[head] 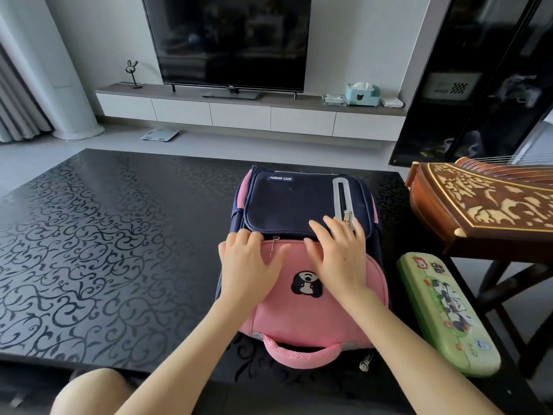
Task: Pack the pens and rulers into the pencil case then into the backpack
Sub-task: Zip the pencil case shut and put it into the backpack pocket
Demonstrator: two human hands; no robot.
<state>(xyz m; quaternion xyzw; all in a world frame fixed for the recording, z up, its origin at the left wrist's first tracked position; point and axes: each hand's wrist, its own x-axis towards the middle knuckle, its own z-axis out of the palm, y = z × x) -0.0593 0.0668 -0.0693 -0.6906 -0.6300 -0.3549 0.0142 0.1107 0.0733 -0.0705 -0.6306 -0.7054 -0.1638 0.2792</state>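
Left half: black glossy tabletop [89,235] with an embossed scroll pattern.

Right of centre, towards the near edge: navy-and-pink fabric backpack [326,319] lying flat on its back. Pink mesh carry handle [299,353] pointing at the near edge, navy front pocket towards the far edge. Panda patch on the pink panel.

Left grip [250,265]: palm down on the left part of the pink panel, fingers spread and straight, tips at the seam between pink and navy. Released, nothing clasped. Thin silver pin-like pull [273,245] just right of the index finger.

Right grip [338,256]: palm down beside the left one, apart from it, fingers straight and reaching over the seam onto the navy pocket. Released as well. Silver zip pull [347,217] of the grey-edged vertical zip just beyond the fingertips.

Along the right edge: long green hard-shell pencil case [449,313] with cartoon print, closed, flat, near the backpack but not touching. Pens and rulers not visible.

Beyond the right edge: brown carved wooden string instrument [478,211].
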